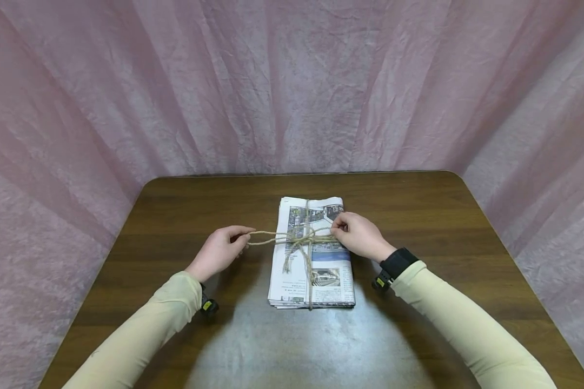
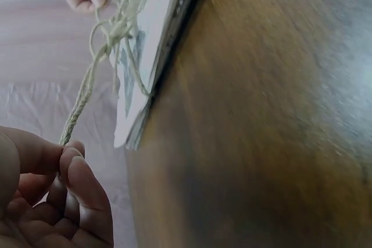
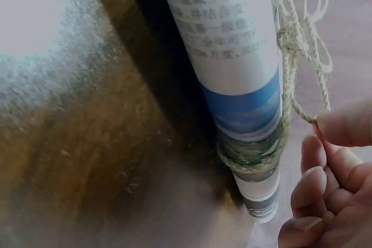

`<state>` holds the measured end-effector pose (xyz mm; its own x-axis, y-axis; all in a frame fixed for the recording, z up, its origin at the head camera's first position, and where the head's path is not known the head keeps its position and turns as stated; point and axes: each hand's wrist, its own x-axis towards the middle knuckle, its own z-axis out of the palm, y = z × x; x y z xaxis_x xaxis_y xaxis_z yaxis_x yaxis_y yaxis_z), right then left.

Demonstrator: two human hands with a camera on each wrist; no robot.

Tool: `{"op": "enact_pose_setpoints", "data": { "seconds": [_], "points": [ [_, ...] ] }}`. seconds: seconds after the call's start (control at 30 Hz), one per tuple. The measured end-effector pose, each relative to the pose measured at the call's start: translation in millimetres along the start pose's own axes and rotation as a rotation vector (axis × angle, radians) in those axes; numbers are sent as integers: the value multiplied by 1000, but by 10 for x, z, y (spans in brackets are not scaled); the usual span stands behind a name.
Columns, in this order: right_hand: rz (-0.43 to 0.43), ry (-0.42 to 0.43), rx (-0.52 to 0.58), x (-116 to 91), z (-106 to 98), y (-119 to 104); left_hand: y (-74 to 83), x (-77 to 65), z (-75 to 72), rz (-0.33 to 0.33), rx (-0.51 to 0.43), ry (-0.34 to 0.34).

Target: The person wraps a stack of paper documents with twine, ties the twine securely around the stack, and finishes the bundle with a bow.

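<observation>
A folded stack of newspapers [image 1: 292,281] lies on the table, bound lengthwise and crosswise with jute twine [image 1: 310,270]. Over its upper half the twine meets in a knot with loops [image 1: 311,236], and a frayed tail [image 1: 286,263] hangs toward the lower left. My left hand [image 1: 222,247] pinches a twine loop stretched out past the stack's left edge; thumb and fingertips meet on it in the left wrist view. At the right edge my right hand [image 1: 360,235] pinches another twine loop [image 3: 325,88] between thumb and index finger, close above the paper.
The brown wooden table [image 1: 175,216] has a shiny patch of reflected light in front of the stack. Pink curtains [image 1: 292,86] hang behind the table and along both sides. Each wrist wears a black strap [image 1: 398,263] with a small camera.
</observation>
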<state>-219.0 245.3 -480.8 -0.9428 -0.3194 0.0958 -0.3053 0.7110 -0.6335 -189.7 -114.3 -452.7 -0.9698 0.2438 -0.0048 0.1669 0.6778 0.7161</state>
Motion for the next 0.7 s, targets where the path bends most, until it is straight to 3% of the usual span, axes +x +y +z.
{"op": "enact_pose_setpoints", "data": {
  "seconds": [0.4, 0.7],
  "points": [
    [185, 69, 189, -118, 34, 157, -225, -25, 0, -100, -113, -57],
    [214, 141, 195, -122, 43, 164, -300, -17, 27, -129, -192, -42]
  ]
}}
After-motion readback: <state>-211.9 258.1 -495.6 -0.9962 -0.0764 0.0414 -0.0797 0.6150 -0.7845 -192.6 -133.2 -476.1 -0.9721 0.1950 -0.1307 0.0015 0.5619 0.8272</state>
